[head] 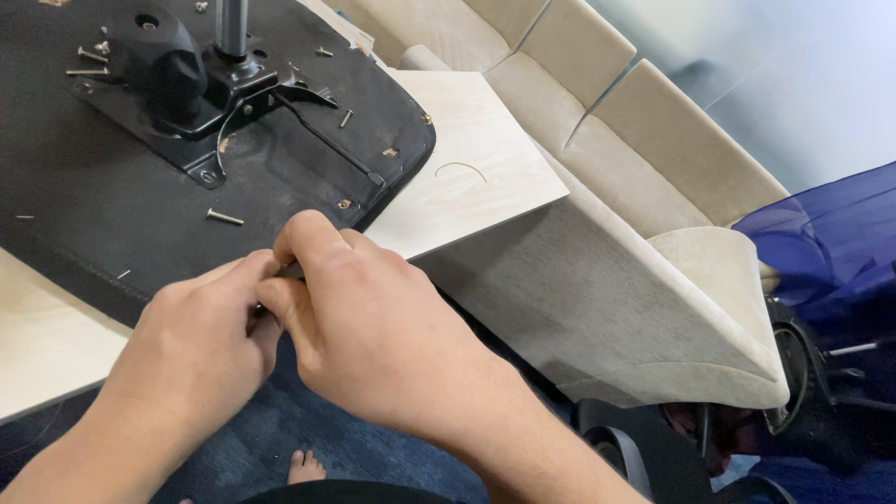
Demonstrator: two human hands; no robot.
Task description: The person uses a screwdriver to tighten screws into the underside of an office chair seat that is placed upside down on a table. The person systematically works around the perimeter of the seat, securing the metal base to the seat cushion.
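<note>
A small dark metal piece (287,271), likely stiff, light and easy to drop, sits pinched between both hands at the near edge of the upturned chair seat (112,215). The right hand (373,327) and left hand (201,350) have fingers clenched on it. A loose screw (225,217) lies nearby on the seat, which rests on the pale bench (476,168).

Two bare hands fill the lower left of the frame: the left hand (201,350) and the right hand (373,327), both without gloves, rings or a watch. The forearms are bare too (no sleeve reaches them). At the bottom edge, a bare foot's toes (305,464) show above a dark garment (345,492).
</note>
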